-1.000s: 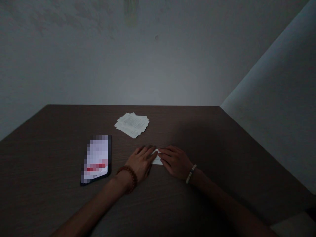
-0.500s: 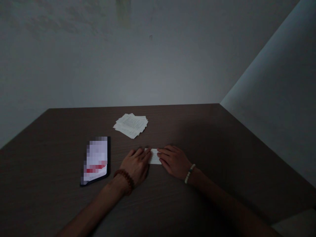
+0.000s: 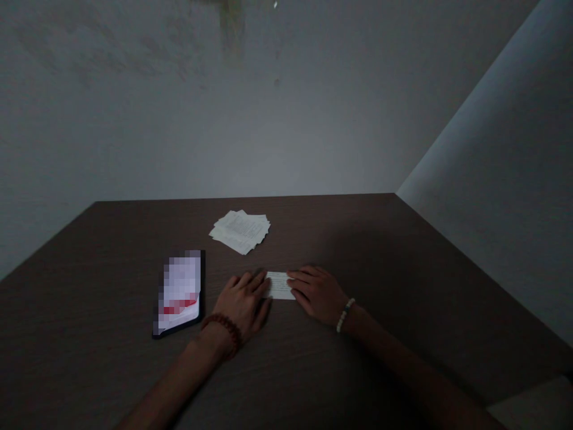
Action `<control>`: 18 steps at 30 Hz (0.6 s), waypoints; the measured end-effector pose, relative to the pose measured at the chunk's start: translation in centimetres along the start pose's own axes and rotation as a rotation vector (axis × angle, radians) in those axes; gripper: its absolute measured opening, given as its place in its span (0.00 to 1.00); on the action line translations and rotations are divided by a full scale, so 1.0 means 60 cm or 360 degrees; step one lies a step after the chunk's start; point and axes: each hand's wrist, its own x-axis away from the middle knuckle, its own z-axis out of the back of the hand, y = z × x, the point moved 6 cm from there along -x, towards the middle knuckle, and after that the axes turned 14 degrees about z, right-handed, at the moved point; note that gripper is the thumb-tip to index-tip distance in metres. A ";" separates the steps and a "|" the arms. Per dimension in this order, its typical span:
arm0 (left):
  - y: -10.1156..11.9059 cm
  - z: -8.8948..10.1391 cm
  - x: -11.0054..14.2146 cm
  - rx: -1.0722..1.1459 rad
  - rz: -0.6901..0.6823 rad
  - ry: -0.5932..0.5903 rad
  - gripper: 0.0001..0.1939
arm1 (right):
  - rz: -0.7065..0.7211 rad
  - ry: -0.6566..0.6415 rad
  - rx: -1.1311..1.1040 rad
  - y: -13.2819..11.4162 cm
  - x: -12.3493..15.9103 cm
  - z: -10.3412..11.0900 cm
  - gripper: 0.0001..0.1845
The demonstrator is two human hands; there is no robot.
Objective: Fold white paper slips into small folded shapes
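A small white slip of paper with lines of print lies flat on the brown table. My left hand, with a reddish-brown bead bracelet at its wrist, rests at the slip's left end, fingers stretched out. On the right end lie the extended fingers of my right hand, whose wrist carries a pale bead bracelet. Both ends of the slip are partly covered by the fingers, while its printed middle shows between them.
A loose pile of printed papers lies farther back, left of centre. To the left of my left hand is a tablet or phone with a lit, pixelated screen. A grey wall rises behind the table.
My left hand has shifted slightly left along the slip, its thumb now spread, so more print shows. My right hand stays in place. The camera view has tilted up a little.
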 end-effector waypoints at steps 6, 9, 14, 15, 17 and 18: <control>-0.004 0.006 0.006 0.0062 -0.0029 0.0101 0.14 | -0.0104 0.0096 -0.0209 0.016 -0.004 0.000 0.08; -0.006 0.009 0.009 0.0104 -0.0038 0.0129 0.14 | -0.0148 0.0112 -0.0240 0.021 -0.011 0.000 0.10; -0.017 0.003 0.011 0.0150 0.0000 0.0130 0.13 | -0.0225 0.0137 -0.0311 0.017 -0.029 0.000 0.12; -0.021 0.001 0.012 0.0147 0.0017 0.0126 0.13 | -0.0240 0.0143 -0.0335 0.016 -0.033 0.000 0.13; -0.028 -0.002 0.012 0.0136 0.0065 0.0133 0.14 | -0.0273 0.0161 -0.0392 0.014 -0.038 -0.001 0.15; -0.031 -0.003 0.012 0.0134 0.0089 0.0144 0.15 | -0.0296 0.0175 -0.0424 0.014 -0.040 -0.002 0.15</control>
